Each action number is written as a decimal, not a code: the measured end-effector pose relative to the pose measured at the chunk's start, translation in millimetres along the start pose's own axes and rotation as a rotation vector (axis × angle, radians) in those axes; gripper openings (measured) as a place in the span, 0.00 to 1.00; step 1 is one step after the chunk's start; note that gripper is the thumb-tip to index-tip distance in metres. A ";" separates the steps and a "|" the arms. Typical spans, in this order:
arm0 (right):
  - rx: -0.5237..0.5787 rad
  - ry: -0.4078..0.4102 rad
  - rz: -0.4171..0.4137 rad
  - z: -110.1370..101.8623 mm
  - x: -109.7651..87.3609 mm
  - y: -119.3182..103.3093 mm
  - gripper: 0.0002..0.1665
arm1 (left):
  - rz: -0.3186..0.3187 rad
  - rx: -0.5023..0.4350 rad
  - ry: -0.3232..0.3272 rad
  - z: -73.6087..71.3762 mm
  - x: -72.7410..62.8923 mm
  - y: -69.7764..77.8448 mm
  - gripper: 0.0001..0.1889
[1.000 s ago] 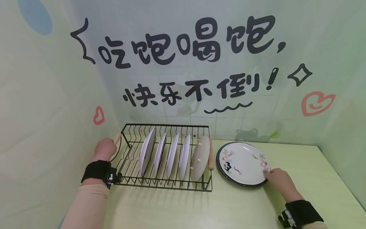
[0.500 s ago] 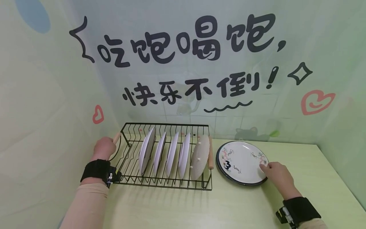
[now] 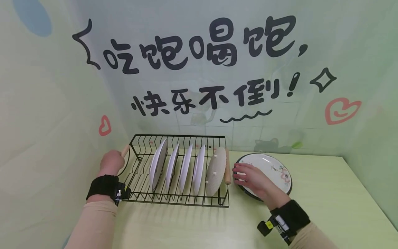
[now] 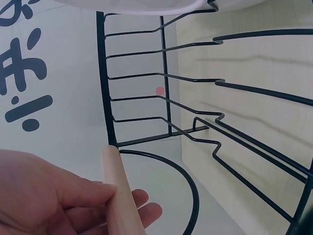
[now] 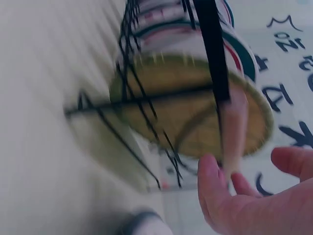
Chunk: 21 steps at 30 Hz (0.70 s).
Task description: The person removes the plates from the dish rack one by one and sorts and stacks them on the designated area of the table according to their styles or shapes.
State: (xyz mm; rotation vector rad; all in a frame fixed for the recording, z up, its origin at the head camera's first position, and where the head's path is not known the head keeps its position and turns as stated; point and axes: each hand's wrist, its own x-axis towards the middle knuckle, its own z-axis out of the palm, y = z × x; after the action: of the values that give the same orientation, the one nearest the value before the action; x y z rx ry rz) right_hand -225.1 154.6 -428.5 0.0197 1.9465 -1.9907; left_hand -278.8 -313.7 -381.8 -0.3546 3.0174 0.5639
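A black wire dish rack [image 3: 174, 203] with a wooden handle at each end stands on the table. My left hand [image 3: 112, 162] grips its left handle [image 4: 119, 191], thumb on one side and fingers behind. Several white plates [image 3: 186, 168] stand on edge in the rack, along with a cream scalloped dish [image 3: 215, 172] at the right end. The dish's tan inner side [image 5: 195, 115] shows in the right wrist view. My right hand [image 3: 253, 178], fingers spread and loosely bent, is over the plate stack, its fingertips close to the right handle [image 3: 228, 167]; it holds nothing.
Right of the rack, a white flower-patterned plate [image 3: 265, 162] lies on a dark-rimmed one, partly hidden by my right hand. A printed cloth wall [image 3: 174, 121] closes off the back, with others at the sides.
My right hand has let go of the right edge of the stacked plates and swung left across them toward the rack's right handle. My left hand keeps its grip; the plates stay put.
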 end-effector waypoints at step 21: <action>0.199 -0.001 0.005 27.2 21.2 9.7 0.29 | 0.010 0.028 -0.001 -1.1 -0.8 -3.3 0.20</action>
State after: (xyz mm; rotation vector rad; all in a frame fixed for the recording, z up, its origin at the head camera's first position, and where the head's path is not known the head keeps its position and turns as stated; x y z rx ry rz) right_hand -236.2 123.2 -441.8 0.0738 1.7388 -2.1723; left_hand -277.3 -316.9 -381.8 -0.3382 3.0245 0.5220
